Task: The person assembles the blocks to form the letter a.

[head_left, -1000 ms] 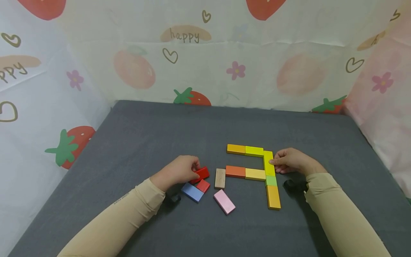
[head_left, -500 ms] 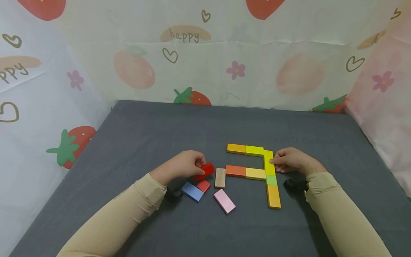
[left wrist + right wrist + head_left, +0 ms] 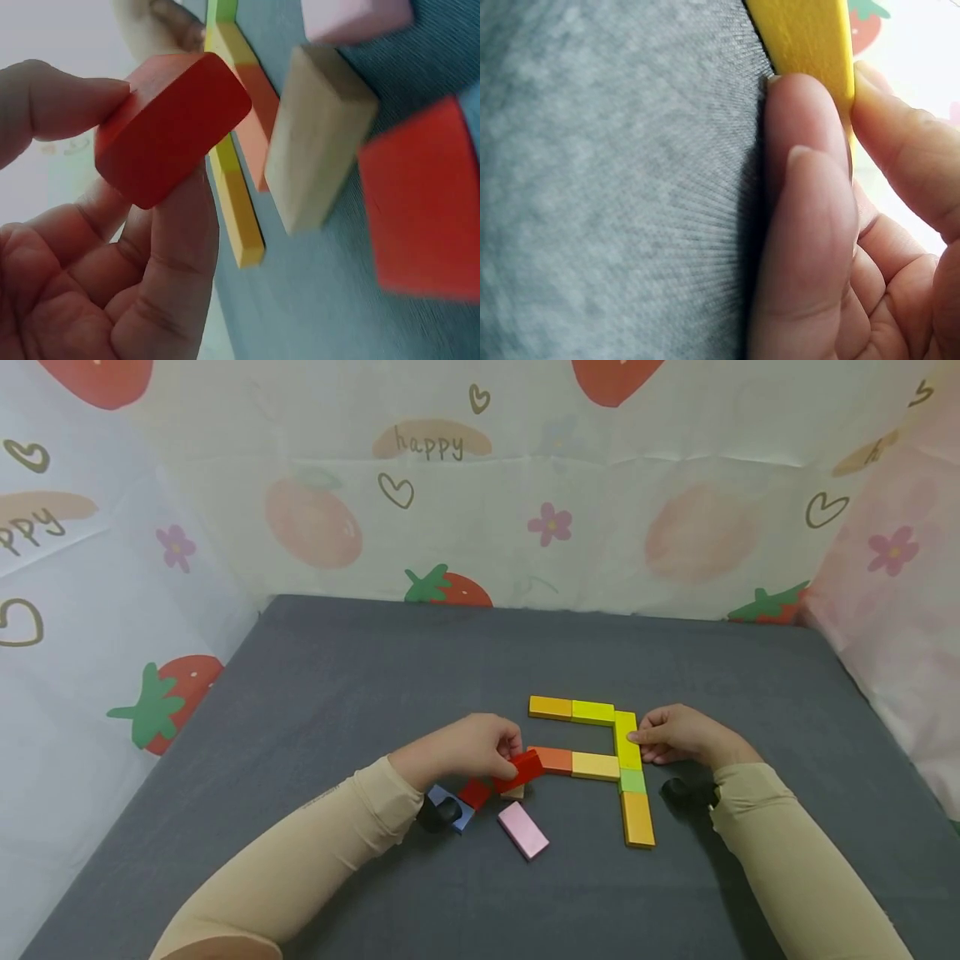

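My left hand (image 3: 474, 747) pinches a red block (image 3: 522, 770) between thumb and fingers. In the left wrist view the held block (image 3: 172, 127) is raised and tilted. Beneath it a plain wooden block (image 3: 513, 793) is mostly covered in the head view; the left wrist view shows more of this wooden block (image 3: 319, 142). My right hand (image 3: 688, 733) is at the outer side of a long yellow block (image 3: 626, 731), its thumb on top and curled fingers against the side. That block joins an orange-red block (image 3: 555, 761), a pale yellow block (image 3: 595, 767) and others in a flat figure.
A smaller red block (image 3: 475, 794) touches a blue block (image 3: 462, 817) under the left wrist. Closer to the front lies a pink block (image 3: 523, 831). The figure's front end is an amber block (image 3: 638, 820). Patterned cloth (image 3: 480, 510) stands behind the dark grey table (image 3: 390, 643).
My left hand has lifted the red block off its place beside the smaller red one and carried it right, over the wooden block. My right hand stays at the yellow block.
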The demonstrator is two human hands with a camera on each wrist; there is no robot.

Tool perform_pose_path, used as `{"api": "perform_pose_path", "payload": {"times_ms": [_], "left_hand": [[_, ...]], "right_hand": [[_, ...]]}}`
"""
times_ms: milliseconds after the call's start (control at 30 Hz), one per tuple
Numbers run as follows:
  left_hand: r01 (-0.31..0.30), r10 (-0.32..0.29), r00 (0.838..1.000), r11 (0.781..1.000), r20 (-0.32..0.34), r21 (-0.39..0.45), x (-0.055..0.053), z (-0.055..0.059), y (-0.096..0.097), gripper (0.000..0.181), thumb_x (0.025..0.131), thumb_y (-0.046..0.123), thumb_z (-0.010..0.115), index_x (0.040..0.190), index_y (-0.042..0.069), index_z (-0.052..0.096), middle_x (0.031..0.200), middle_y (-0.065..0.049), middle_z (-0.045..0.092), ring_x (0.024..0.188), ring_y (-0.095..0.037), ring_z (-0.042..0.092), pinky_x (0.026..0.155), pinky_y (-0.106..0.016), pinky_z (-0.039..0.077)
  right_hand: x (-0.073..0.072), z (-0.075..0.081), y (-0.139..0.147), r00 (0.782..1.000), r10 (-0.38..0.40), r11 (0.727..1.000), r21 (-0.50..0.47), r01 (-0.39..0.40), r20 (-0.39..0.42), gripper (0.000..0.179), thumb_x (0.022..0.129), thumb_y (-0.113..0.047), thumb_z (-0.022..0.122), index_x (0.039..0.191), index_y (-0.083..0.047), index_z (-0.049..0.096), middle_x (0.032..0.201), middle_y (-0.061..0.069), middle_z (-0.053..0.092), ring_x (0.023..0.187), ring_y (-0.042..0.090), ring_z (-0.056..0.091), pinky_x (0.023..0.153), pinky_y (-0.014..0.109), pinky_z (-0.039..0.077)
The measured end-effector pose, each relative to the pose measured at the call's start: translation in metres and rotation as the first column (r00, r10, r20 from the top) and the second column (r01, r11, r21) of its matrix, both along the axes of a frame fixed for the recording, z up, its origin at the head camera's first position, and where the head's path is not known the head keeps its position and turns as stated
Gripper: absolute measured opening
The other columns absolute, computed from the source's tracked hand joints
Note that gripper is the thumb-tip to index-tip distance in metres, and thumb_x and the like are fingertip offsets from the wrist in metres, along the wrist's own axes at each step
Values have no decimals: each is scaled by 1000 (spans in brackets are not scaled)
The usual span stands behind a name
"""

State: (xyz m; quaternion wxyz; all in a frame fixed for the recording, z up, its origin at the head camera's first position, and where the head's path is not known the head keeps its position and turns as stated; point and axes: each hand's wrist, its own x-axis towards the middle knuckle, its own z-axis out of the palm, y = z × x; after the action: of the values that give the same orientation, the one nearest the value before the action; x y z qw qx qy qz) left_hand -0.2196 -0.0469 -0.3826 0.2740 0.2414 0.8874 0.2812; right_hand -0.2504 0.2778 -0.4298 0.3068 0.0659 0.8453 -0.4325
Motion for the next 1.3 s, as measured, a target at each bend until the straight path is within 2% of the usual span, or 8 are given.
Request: {"api": "perform_pose_path", "payload": {"times_ms": [200,367,600,867,1033,1300], "left_hand": [[95,-95,996,995,2,-12,2,0,21,9,85,12,71,86,16,62,79,0,58,79,-16,53,68,-25,44],[144,-144,989,989,16,-15,5,-3,36,10,86,12,72,87,16,62,80,2,59,79,-13,52,69,-22,44],[237,-237,971,971,6,-38,12,-3,54,9,88,12,70,93,16,64,81,4,59,75,-10,52,67,-19,44],[310,-308,951,948,37,-75,21,-7,68,9,88,12,71,94,16,66,83,6,61,74,-7,54,67,-17,45],[338,-333,941,936,64,-97,27,-12,71,9,88,13,71,94,17,65,83,7,60,75,-6,53,66,-17,44],[346,-340,938,931,72,-112,33,-18,75,9,87,12,72,90,17,64,80,6,60,73,-7,54,65,-18,44]], "right_hand": [[0,0,0,1000,4,1000,9,-3,-9,21,95,-28,64,83,-11,62,69,-4,63,64,8,61,64,22,53],[0,-1,-1,1000,9,1000,6,-9,-12,21,94,-29,64,83,-11,62,69,-4,63,64,8,61,64,22,53],[0,-2,-1,1000,9,1000,2,-9,-11,21,93,-29,65,82,-11,63,68,-4,63,63,7,61,63,22,54],[0,-2,-1,1000,-5,1000,-3,5,-3,21,93,-29,66,83,-11,63,68,-4,63,63,7,61,64,22,54],[0,-3,0,1000,12,1000,-8,-12,-12,22,93,-29,65,82,-11,63,68,-4,63,64,8,61,64,22,54],[2,-1,0,1000,10,1000,-14,-10,-16,22,93,-29,65,81,-11,62,68,-4,63,63,7,61,63,22,54]]}}
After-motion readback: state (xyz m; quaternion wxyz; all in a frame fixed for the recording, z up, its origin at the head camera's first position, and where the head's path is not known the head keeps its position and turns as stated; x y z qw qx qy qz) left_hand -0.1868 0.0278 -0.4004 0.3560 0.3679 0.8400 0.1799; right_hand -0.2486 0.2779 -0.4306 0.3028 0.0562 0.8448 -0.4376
